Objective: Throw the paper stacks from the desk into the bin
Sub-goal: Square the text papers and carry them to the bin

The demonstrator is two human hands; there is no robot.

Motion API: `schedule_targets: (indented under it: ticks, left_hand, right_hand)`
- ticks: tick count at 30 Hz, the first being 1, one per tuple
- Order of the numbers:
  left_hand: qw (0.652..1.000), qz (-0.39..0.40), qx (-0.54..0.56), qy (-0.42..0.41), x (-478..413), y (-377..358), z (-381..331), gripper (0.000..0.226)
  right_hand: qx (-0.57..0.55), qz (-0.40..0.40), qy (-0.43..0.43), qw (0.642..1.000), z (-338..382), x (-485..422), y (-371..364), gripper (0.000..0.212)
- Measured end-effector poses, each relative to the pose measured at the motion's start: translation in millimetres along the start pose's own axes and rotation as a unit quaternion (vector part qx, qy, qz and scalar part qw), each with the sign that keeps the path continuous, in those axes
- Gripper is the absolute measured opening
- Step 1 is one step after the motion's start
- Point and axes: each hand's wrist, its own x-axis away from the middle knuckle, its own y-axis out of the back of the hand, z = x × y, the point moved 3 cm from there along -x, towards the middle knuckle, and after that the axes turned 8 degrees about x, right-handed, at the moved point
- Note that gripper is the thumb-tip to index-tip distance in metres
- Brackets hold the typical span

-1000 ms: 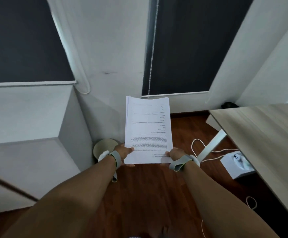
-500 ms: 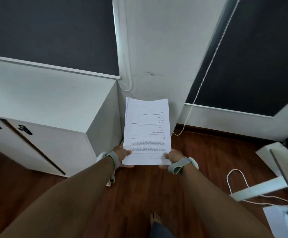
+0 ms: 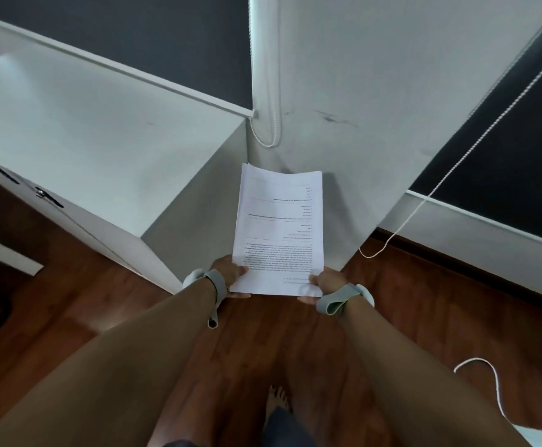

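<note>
Here both hands, left hand [image 3: 230, 272] and right hand [image 3: 326, 283], grip the paper stack [image 3: 279, 230].

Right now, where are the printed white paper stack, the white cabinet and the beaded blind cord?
Printed white paper stack [image 3: 279, 233], head view, middle of top sheet.
White cabinet [image 3: 101, 150], head view, its flat top.
Beaded blind cord [image 3: 424, 201], head view, mid-length.

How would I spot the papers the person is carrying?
Look at the white cabinet in the corner of the room. Just right of it, the left hand and right hand pinch the near corners of the paper stack, the only printed white sheets, raised above the wooden floor.
</note>
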Motion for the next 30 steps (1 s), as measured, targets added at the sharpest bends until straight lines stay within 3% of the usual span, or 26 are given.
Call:
schedule_targets:
  ticks: [9, 13, 22, 26, 30]
  left_hand:
    - [0.999, -0.029, -0.013, 0.019, -49, -11, 25, 0.043]
    - [0.996, -0.014, 0.037, 0.078, -84, -11, 49, 0.042]
    - [0.994, -0.032, 0.028, 0.098, -161, -1, 88, 0.037]
    - [0.992, -0.046, 0.003, 0.114, -203, 8, 108, 0.038]
    - [0.989, -0.018, -0.097, 0.111, -243, 15, 130, 0.042]
  right_hand:
    - [0.076, 0.015, -0.033, 0.996, -7, -68, 7, 0.035]
    - [0.08, 0.012, -0.061, 0.995, -23, -106, 5, 0.038]
    - [0.102, 0.007, -0.089, 0.991, -53, -181, -7, 0.04]
    - [0.076, 0.025, -0.097, 0.992, -71, -220, -17, 0.042]
    - [0.093, 0.017, -0.112, 0.989, -96, -255, -25, 0.042]
